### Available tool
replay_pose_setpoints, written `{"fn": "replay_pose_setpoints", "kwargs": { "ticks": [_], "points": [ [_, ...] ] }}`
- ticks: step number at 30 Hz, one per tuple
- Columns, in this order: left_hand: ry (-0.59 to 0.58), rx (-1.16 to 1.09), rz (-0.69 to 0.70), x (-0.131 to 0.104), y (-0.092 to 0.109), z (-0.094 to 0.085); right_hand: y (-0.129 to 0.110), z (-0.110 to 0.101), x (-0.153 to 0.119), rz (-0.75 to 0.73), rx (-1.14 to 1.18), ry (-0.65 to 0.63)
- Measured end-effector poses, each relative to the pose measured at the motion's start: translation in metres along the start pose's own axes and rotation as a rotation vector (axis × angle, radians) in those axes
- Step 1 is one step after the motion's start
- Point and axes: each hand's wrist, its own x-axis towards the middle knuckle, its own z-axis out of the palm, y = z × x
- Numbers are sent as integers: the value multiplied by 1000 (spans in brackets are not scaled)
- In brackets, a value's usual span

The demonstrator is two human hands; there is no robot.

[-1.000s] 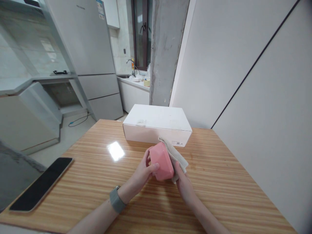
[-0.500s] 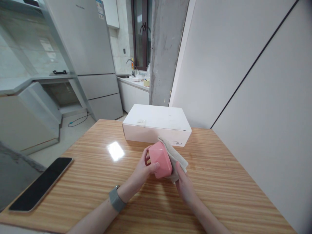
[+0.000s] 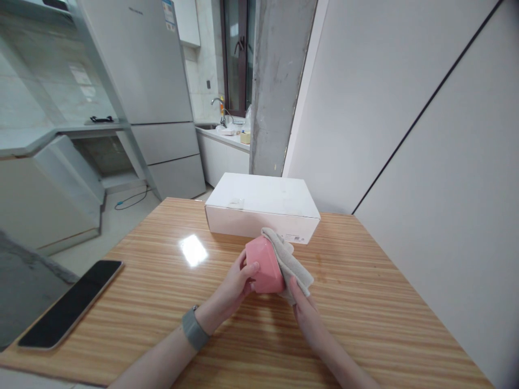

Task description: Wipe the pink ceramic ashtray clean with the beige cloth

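Note:
A pink container (image 3: 265,267) with rounded corners is held tilted above the wooden table (image 3: 162,281). My left hand (image 3: 239,281) grips it from the left, thumb across its near side. A grey-beige cloth (image 3: 292,267) lies against the container's right side and upper edge. My right hand (image 3: 302,302) holds the cloth from below right, thumb on top; its other fingers are largely hidden under the fabric.
Behind my hands a white closed box (image 3: 263,208) stands at the table's far edge. A dark flat phone or tablet (image 3: 71,305) lies at the left edge. Beyond are a fridge (image 3: 138,65), a sink counter (image 3: 223,140) and a grey pillar (image 3: 275,86).
The pink container has turned slightly in my left hand, whose thumb sits higher and further left. Part of the cloth now bulges up at its upper right. The view has shifted slightly.

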Motion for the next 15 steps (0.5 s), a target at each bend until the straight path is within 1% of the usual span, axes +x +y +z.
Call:
{"fn": "replay_pose_setpoints", "kwargs": {
  "ticks": [4,8,11,15],
  "points": [
    [48,-22,-36,-1,3,3,2,-1,-3,-17,-36,-8],
    [51,-51,-71,-3,5,5,7,-5,-5,-13,-56,17],
    [31,-83,-111,-1,1,1,9,-10,-6,-5,-60,9],
    [-60,-164,-198,3,-6,-8,9,-14,-7,-13,-53,-13]
  ]
}}
